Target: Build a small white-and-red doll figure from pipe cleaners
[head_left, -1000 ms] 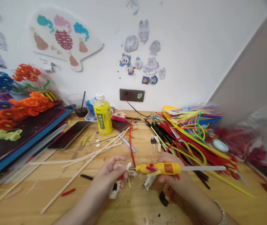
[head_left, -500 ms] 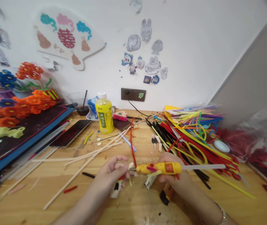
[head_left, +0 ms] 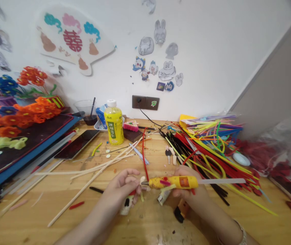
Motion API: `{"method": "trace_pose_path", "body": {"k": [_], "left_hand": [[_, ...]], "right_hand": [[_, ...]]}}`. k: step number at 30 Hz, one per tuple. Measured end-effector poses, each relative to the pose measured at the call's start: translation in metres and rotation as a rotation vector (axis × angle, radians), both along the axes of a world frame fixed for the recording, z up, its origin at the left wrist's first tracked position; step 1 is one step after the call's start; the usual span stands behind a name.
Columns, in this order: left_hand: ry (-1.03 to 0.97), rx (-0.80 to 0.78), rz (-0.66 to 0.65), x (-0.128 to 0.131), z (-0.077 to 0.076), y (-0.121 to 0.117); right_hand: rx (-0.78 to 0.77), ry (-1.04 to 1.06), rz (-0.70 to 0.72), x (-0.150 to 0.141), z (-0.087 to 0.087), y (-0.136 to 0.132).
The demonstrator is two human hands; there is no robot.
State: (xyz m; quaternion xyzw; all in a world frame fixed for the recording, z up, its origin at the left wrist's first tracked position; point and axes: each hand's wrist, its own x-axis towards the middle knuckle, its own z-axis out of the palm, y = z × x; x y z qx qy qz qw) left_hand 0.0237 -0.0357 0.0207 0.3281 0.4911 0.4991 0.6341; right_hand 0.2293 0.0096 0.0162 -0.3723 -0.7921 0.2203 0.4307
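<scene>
My right hand (head_left: 195, 195) is closed around a yellow hot glue gun (head_left: 172, 182), held level with its nozzle to the left and a clear glue stick (head_left: 222, 181) sticking out behind. Between my left hand's (head_left: 122, 187) thumb and fingers is a small cream fuzzy piece (head_left: 142, 179), right at the nozzle tip. Below those fingers hangs a white, black and red fuzzy part (head_left: 126, 205), mostly hidden. A metal lighter-like object (head_left: 163, 196) is under the gun. An orange and black piece (head_left: 181, 211) shows beneath my right hand.
Pipe cleaners (head_left: 209, 160) lie piled at the right, with scissors (head_left: 192, 144) among them. Wooden sticks (head_left: 102, 165), a phone (head_left: 77, 144) and a yellow drink bottle (head_left: 113, 124) stand or lie beyond my left hand. Fuzzy flowers (head_left: 33, 112) fill the left side.
Almost nothing differs. Both hands keep their places, and the glue gun's nozzle stays at the cream piece.
</scene>
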Motion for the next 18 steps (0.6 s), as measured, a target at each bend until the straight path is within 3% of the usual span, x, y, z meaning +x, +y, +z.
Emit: {"method": "trace_pose_path", "body": {"k": [18], "left_hand": [[-0.015,0.001,0.002,-0.002,-0.0019,0.0032]], "right_hand": [[-0.032,-0.001,-0.056,0.0027,0.0026,-0.0019]]}}
